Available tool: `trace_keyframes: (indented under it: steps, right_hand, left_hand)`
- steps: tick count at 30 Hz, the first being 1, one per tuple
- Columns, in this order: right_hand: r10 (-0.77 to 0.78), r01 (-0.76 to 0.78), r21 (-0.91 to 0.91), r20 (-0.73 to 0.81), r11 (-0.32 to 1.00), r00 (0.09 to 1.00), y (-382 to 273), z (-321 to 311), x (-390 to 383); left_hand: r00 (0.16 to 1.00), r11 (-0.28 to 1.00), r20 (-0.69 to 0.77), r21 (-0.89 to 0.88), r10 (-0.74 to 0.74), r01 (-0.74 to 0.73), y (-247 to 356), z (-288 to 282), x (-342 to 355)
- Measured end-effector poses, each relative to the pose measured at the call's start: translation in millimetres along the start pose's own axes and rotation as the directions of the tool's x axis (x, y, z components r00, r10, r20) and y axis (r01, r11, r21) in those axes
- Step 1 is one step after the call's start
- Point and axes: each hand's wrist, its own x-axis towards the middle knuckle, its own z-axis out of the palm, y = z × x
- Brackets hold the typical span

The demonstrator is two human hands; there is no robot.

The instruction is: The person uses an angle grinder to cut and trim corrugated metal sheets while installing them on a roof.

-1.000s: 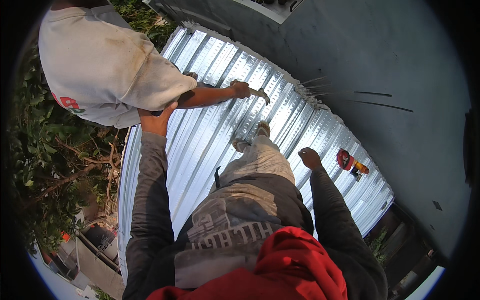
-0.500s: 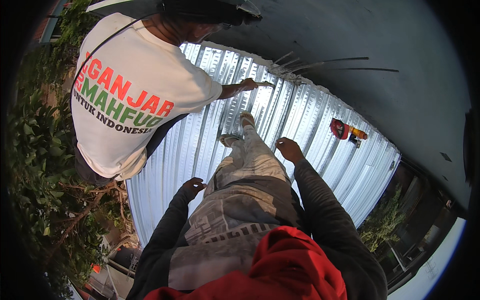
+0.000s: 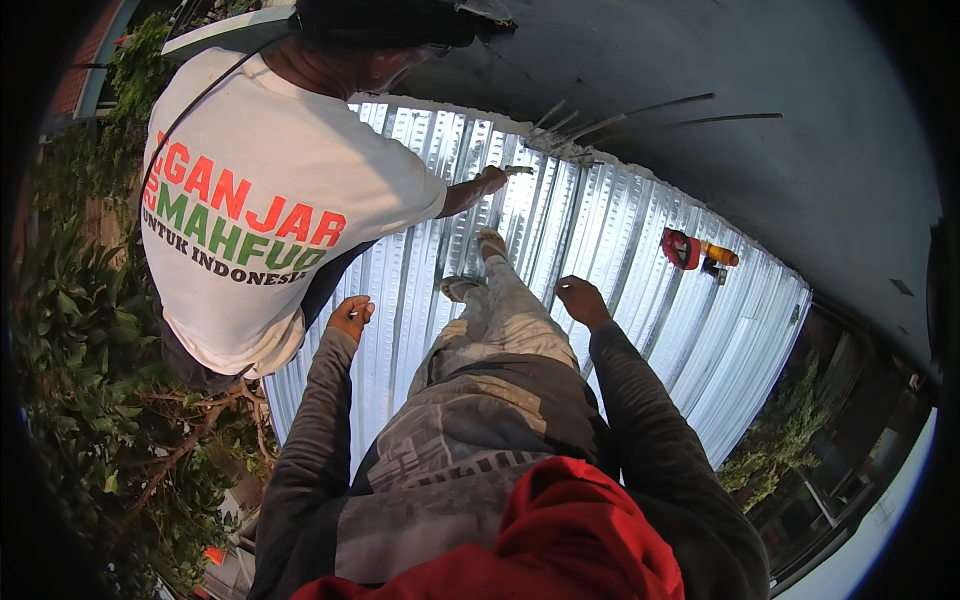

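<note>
My left hand (image 3: 350, 316) is held out over the ribbed metal sheeting (image 3: 610, 240), beside the co-worker's lower back. Its fingers are loosely bent and apart, with nothing visible in them. Across from it, my right hand (image 3: 583, 302) hangs above the sheeting to the right of my legs. Its fingers are drawn together, and no object shows in them. My sandalled feet (image 3: 490, 243) stand on the shiny ribs. Ahead on the left, a co-worker (image 3: 245, 190) in a white printed shirt leans over the sheeting. The co-worker's hand (image 3: 490, 180) holds a short, light-coloured piece (image 3: 519, 170).
A red-and-black object (image 3: 680, 249) lies beside an orange cylinder (image 3: 720, 254) on the sheeting. Bare rods (image 3: 650, 108) jut from the dark wall (image 3: 780, 160) at the far edge. Tree branches and leaves (image 3: 80, 330) border the left, and the sheeting's edge drops off at lower right.
My left hand has moved left and forward, away from my thigh. The co-worker's hand and its piece have shifted slightly left. My right hand stays nearly in place.
</note>
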Motion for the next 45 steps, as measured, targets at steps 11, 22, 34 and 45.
trace_keyframes:
  steps: [11,22,34,45]
  right_hand:
    - [0.102,-0.088,-0.098,0.156,0.991,0.982,11.6,49.3,44.0]
    - [0.289,-0.295,-0.168,-0.057,0.941,0.956,70.4,161.6,419.6]
    - [0.338,-0.345,-0.192,-0.066,0.919,0.939,180.3,235.3,594.7]
    - [0.410,-0.422,-0.010,-0.217,0.906,0.886,199.2,230.3,577.3]
  left_hand:
    - [0.967,0.936,0.242,0.350,-0.075,-0.015,-76.8,58.9,-46.4]
    - [0.977,0.568,0.154,0.822,-0.145,-0.045,-160.2,192.0,20.0]
    - [0.994,0.480,0.068,0.877,-0.090,-0.016,-205.6,207.6,46.4]
    - [0.989,0.483,0.140,0.870,-0.051,-0.098,-189.6,209.1,58.4]
